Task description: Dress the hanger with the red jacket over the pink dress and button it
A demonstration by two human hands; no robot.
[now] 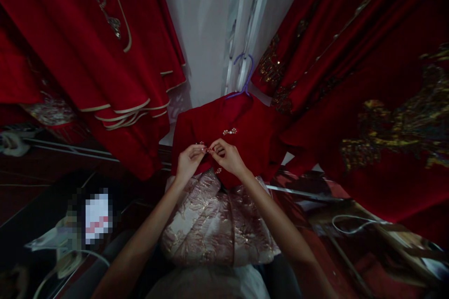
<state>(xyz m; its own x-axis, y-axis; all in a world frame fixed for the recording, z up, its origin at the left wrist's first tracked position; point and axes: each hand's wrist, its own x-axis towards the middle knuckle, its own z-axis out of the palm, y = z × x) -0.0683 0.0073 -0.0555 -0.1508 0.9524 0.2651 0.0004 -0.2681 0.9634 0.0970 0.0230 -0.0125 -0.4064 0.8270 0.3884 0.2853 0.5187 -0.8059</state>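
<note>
A red jacket (pixel 259 133) hangs in front of me on a purple hanger (pixel 250 72). One jewelled clasp (pixel 230 131) shows on its upper front, and a smaller ornament (pixel 219 171) lies lower down. My left hand (pixel 190 161) and my right hand (pixel 228 156) meet at the jacket's middle front, thumbs and fingers pinched close together. Between the fingertips is a small jewelled fastening (pixel 207 150), partly covered by them. Under the jacket spreads a pale pink-gold brocade skirt (pixel 213 222), reaching to my lap.
Red garments with pale piping (pixel 129 70) hang at left; red garments with gold embroidery (pixel 379 135) hang at right. Behind the hanger stands a pale wall (pixel 199 23). A blurred-out screen (pixel 97 217) is at lower left, and a white cable (pixel 351 224) loops at right.
</note>
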